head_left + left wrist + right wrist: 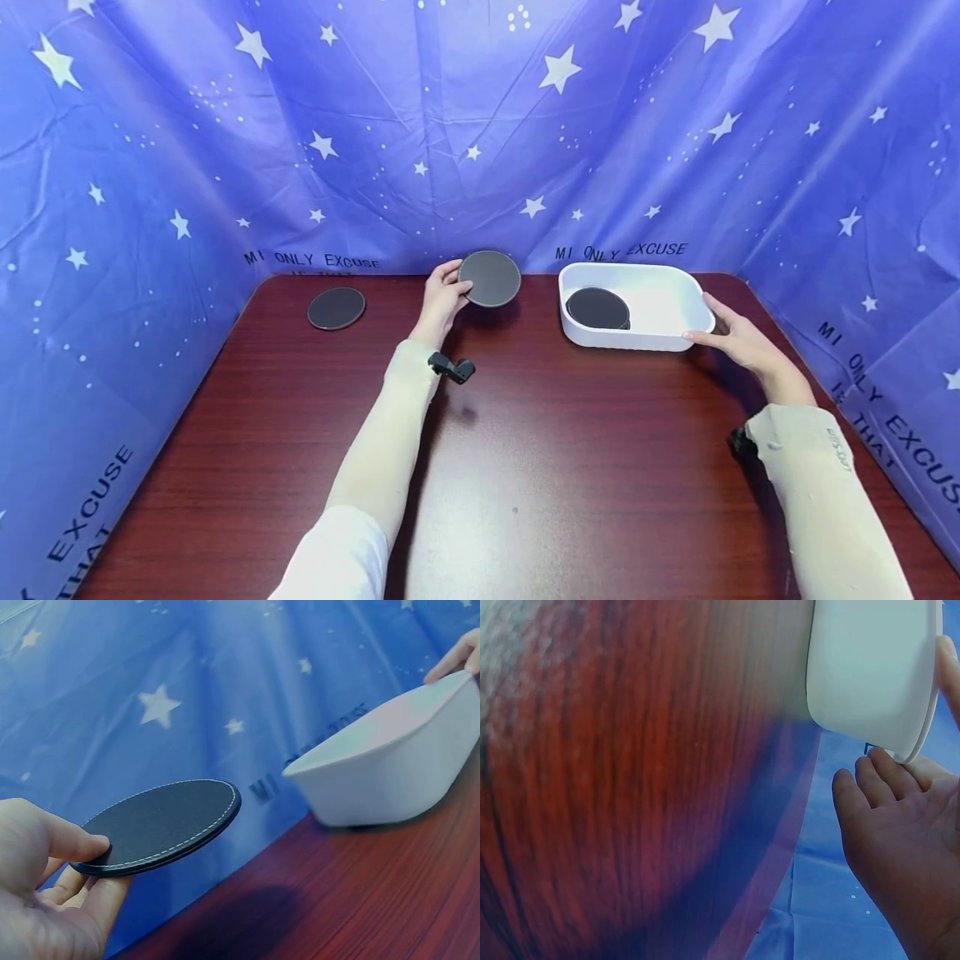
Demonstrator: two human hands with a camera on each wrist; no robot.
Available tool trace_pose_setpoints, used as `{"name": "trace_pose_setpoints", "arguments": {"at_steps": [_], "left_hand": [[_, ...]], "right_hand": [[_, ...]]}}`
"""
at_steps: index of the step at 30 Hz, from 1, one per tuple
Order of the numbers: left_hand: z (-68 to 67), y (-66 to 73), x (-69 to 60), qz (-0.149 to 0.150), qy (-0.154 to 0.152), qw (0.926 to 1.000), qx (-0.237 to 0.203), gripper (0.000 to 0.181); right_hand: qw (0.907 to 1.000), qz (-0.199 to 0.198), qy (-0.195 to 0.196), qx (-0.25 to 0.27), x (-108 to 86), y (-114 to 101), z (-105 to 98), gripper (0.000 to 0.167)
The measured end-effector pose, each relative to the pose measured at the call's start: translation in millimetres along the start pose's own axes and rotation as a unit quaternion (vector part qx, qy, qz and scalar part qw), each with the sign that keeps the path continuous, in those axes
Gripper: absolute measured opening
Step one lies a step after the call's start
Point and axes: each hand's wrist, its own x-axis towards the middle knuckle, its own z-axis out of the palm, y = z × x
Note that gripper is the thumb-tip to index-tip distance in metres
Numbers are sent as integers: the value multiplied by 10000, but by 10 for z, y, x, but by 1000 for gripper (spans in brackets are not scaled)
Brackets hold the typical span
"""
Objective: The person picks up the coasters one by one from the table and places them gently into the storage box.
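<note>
A round black coaster (161,821) with pale stitching along its edge is pinched between the thumb and fingers of my left hand (442,302). It is held tilted above the back of the table, and its shadow falls below it in the left wrist view. My right hand (738,340) holds the right end of a white bin (618,340) with rounded corners, thumb at the front rim and fingers around the end. Inside the bin, toward its left, lies a black coaster (597,308); whether another is under it I cannot tell. One more coaster (337,308) lies flat at the back left.
The dark red wooden table (525,467) ends at a blue star-printed curtain (450,125) behind and on both sides. Small black cameras (452,367) are strapped at the wrists. The bin stands near the table's back right corner.
</note>
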Motion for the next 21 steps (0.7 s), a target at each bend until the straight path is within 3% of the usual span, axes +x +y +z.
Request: {"name": "trace_pose_setpoints", "arguments": {"at_steps": [11,21], "left_hand": [[464,-124,-87,-160,-507,9986,-46,56],[646,-236,-174,-275,-585,9978,170,52]], "right_hand": [[10000,69,-4,29,-33,-13,-19,92],[10000,58,-38,53,-13,-8,6,93]]}}
